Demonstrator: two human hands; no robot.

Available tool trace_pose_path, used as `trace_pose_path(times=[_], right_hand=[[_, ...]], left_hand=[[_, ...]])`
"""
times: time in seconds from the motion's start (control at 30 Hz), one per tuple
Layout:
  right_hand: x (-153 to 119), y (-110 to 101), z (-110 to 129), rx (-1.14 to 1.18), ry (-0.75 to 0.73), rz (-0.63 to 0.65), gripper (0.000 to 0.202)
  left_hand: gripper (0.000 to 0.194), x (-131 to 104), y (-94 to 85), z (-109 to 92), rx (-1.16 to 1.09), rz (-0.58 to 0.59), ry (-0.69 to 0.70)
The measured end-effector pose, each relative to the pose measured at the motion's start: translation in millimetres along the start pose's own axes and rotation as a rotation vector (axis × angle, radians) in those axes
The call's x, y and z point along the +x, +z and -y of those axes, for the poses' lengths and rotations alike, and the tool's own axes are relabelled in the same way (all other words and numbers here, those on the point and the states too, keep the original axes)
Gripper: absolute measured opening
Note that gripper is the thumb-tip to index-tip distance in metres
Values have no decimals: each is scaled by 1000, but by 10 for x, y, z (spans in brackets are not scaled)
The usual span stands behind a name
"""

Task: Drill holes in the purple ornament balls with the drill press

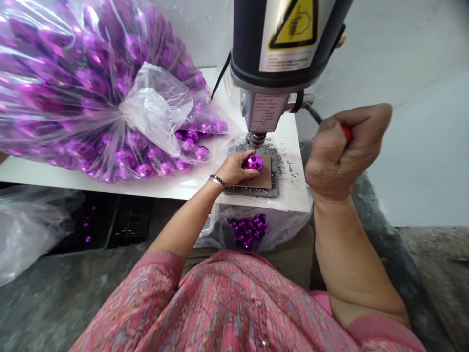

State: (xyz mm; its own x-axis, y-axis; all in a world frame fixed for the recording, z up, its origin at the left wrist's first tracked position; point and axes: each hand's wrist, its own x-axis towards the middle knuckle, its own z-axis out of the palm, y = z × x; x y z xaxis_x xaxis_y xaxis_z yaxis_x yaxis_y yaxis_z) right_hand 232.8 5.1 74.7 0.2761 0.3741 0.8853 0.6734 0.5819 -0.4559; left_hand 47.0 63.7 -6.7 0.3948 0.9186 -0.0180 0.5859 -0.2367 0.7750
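Thumb and fingers of my left hand [236, 169] pinch a shiny purple faceted bead [253, 163] over a brown board [262, 177] on the grey base [274, 190] of a drill press [266, 110]. The thin drill bit [254, 151] points down at the bead's top and seems to touch it. My right hand [335, 151] is wrapped round the red-tipped lever [347, 134] at the right side of the press.
A large clear bag of purple beads [91, 83] covers the left of the white table [176, 188]. An open plastic bag with purple beads [249, 231] hangs below the front edge. Dark shavings lie around the base. A pale wall rises behind.
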Motion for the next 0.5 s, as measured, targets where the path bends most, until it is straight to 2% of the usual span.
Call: trace_pose_path(times=[0.13,0.3,0.5], right_hand=[[-79,31,-44,0,-12,-31,40],[-174,61,-119,7,-10,-57,31],[-290,106,-144,36,10,-93,35]], left_hand=[[65,-21,-17,-30,14,11,-18],[60,-38,-21,-50,59,23,-29],[50,-53,-14,-34,-5,8,-10]])
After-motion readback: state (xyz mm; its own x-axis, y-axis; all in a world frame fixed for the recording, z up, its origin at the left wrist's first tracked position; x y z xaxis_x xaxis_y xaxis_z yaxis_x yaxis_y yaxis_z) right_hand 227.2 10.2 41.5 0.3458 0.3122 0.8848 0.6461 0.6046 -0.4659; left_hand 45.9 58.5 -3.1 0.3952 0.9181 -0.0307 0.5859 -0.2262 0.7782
